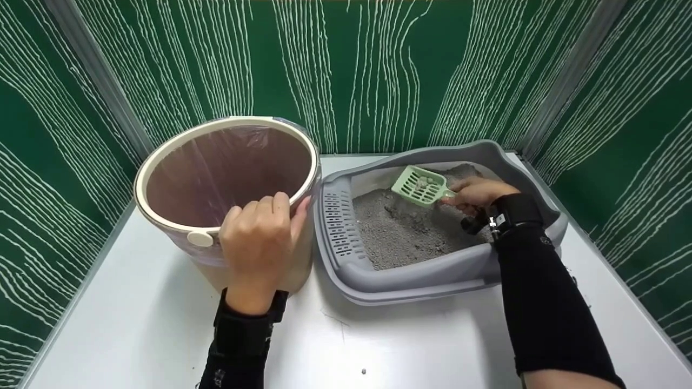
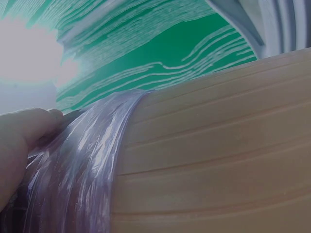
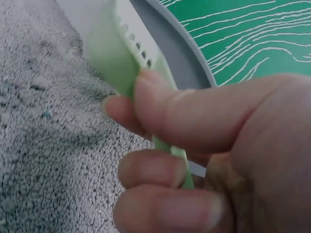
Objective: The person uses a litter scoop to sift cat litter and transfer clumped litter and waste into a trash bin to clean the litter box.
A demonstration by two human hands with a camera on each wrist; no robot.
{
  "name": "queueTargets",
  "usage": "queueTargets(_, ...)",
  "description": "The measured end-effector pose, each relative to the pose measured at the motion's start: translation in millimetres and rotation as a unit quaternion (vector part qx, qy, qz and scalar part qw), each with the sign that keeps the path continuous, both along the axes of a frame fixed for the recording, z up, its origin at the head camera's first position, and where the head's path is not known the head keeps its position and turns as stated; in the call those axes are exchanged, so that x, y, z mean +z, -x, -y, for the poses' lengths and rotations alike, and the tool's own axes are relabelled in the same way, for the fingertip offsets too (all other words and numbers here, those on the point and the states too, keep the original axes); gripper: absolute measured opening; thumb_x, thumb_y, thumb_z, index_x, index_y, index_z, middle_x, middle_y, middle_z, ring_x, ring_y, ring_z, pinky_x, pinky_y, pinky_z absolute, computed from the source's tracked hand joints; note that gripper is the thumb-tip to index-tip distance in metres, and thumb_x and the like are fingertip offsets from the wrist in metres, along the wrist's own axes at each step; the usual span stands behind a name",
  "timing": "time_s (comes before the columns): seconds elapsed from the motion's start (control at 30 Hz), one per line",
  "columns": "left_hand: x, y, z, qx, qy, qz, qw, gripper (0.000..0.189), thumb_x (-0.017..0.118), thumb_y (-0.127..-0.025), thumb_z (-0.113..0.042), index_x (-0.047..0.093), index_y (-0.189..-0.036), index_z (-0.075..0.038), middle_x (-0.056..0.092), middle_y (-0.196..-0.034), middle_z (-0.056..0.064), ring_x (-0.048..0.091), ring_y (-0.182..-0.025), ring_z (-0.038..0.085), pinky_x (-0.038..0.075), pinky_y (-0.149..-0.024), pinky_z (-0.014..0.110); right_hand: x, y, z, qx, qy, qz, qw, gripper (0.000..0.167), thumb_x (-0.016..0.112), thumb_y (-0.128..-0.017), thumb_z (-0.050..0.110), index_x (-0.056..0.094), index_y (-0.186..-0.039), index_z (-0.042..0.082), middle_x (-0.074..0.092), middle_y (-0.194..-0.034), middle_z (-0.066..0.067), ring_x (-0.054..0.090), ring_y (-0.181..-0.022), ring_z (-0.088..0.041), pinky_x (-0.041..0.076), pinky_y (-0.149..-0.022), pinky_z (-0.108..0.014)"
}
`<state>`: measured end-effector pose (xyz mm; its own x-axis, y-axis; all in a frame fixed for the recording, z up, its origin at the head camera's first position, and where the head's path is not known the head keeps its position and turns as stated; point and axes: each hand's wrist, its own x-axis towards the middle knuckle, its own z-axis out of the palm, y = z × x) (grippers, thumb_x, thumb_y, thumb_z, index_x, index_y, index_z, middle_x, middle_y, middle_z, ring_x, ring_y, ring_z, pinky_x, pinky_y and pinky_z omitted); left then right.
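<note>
In the head view my right hand grips the handle of a light green slotted litter scoop. Pale clumps lie in the scoop, which is over the grey litter in a grey litter box. The right wrist view shows thumb and fingers curled round the scoop's handle. My left hand holds the near right rim of a beige trash bin, fingers over the rim and thumb outside. A clear plastic liner folds over the bin's rim.
The bin and litter box stand side by side on a white table. Green panels with white wavy lines close off the back and sides. A perforated step forms the box's left end. A small crumb lies near the table's front.
</note>
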<state>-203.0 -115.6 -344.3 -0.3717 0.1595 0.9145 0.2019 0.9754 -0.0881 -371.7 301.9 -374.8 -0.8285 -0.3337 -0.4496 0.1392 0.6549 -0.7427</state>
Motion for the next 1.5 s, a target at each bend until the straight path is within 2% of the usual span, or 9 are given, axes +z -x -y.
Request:
queueTargets(0.13, 0.6, 0.1, -0.1, -0.002, -0.001, -0.003, 1.0000, 0.049, 0.074, -0.101, -0.036, 0.053, -0.068, -0.006, 0.050, -0.056, 0.008, 0.050, -0.046, 0.028, 0.034, -0.048, 0.038, -0.9, -0.2, 2, 0.026, -0.059, -0.040, 0.9971, 0.038, 0.067, -0.107, 0.020, 0.064, -0.129, -0.010, 0.049, -0.069, 0.004, 0.046, -0.059, -0.008, 0.041, -0.057, -0.023)
queueTargets(0.27, 0.0, 1.2, 0.2, -0.006, -0.001, -0.011, 0.9999, 0.048, 0.078, -0.098, -0.034, 0.053, -0.068, -0.006, 0.049, -0.055, 0.008, 0.049, -0.045, 0.028, 0.033, -0.047, 0.037, 0.0, 0.1, 1, 0.038, -0.096, -0.064, 0.9926, 0.059, 0.069, -0.106, 0.022, 0.051, -0.150, -0.012, 0.053, -0.064, 0.005, 0.049, -0.057, -0.006, 0.043, -0.056, -0.022)
queueTargets(0.37, -0.3, 1.2, 1.0, -0.006, -0.002, -0.011, 0.9999, 0.048, 0.078, -0.098, -0.034, 0.054, -0.068, -0.005, 0.050, -0.055, 0.009, 0.049, -0.045, 0.029, 0.034, -0.047, 0.037, 0.8, -0.7, 2, 0.033, -0.090, -0.061, 0.9936, 0.055, 0.070, -0.105, 0.021, 0.054, -0.147, -0.012, 0.053, -0.064, 0.005, 0.049, -0.056, -0.006, 0.043, -0.056, -0.022)
queueTargets(0.53, 0.2, 0.3, 2.1, -0.005, -0.002, -0.010, 0.9999, 0.048, 0.078, -0.098, -0.033, 0.053, -0.068, -0.006, 0.050, -0.055, 0.009, 0.049, -0.045, 0.029, 0.034, -0.047, 0.037, 1.6, -0.8, 4, 0.026, -0.078, -0.057, 0.9950, 0.037, 0.070, -0.105, 0.020, 0.067, -0.128, -0.009, 0.052, -0.063, 0.005, 0.047, -0.055, -0.006, 0.042, -0.056, -0.023)
queueTargets(0.83, 3.4, 2.6, -0.8, -0.005, 0.003, -0.013, 0.9999, 0.049, 0.077, -0.099, -0.035, 0.052, -0.067, -0.006, 0.050, -0.055, 0.008, 0.049, -0.045, 0.028, 0.034, -0.047, 0.037, 7.4, 3.6, 2, 0.037, -0.049, -0.011, 0.9981, 0.028, 0.062, -0.110, 0.026, 0.068, -0.118, 0.000, 0.049, -0.070, 0.004, 0.042, -0.057, -0.007, 0.037, -0.054, -0.023)
queueTargets(1.07, 4.1, 3.0, -1.2, -0.002, 0.003, -0.010, 0.9999, 0.049, 0.078, -0.098, -0.035, 0.053, -0.067, -0.006, 0.050, -0.055, 0.008, 0.049, -0.044, 0.027, 0.034, -0.047, 0.037, 10.1, 8.9, 3, 0.074, -0.038, 0.013, 0.9964, 0.041, 0.052, -0.114, 0.030, 0.064, -0.134, -0.005, 0.039, -0.072, 0.006, 0.032, -0.060, -0.007, 0.031, -0.055, -0.022)
queueTargets(1.3, -0.2, 0.3, 0.5, 0.002, 0.007, -0.001, 1.0000, 0.048, 0.078, -0.098, -0.034, 0.054, -0.067, -0.006, 0.050, -0.055, 0.008, 0.049, -0.044, 0.027, 0.035, -0.047, 0.037, 11.8, 9.4, 8, 0.089, -0.042, 0.013, 0.9951, 0.040, 0.051, -0.114, 0.030, 0.064, -0.132, -0.003, 0.040, -0.071, 0.006, 0.032, -0.059, -0.008, 0.031, -0.055, -0.023)
queueTargets(1.4, -1.0, 0.6, 0.6, 0.002, 0.008, -0.003, 1.0000, 0.048, 0.080, -0.097, -0.033, 0.054, -0.067, -0.006, 0.050, -0.055, 0.007, 0.049, -0.044, 0.027, 0.034, -0.047, 0.036, 23.5, 8.8, 11, 0.109, -0.061, 0.010, 0.9921, 0.047, 0.053, -0.113, 0.031, 0.060, -0.142, -0.005, 0.040, -0.070, 0.007, 0.031, -0.058, -0.007, 0.030, -0.055, -0.022)
queueTargets(1.5, -0.3, 1.6, 0.2, 0.000, 0.009, -0.006, 0.9999, 0.048, 0.080, -0.096, -0.033, 0.054, -0.067, -0.006, 0.049, -0.055, 0.007, 0.048, -0.044, 0.027, 0.034, -0.047, 0.036, 46.9, 4.8, 16, 0.115, -0.085, -0.014, 0.9895, 0.047, 0.056, -0.112, 0.032, 0.061, -0.141, -0.005, 0.045, -0.071, 0.006, 0.034, -0.059, -0.006, 0.033, -0.055, -0.021)
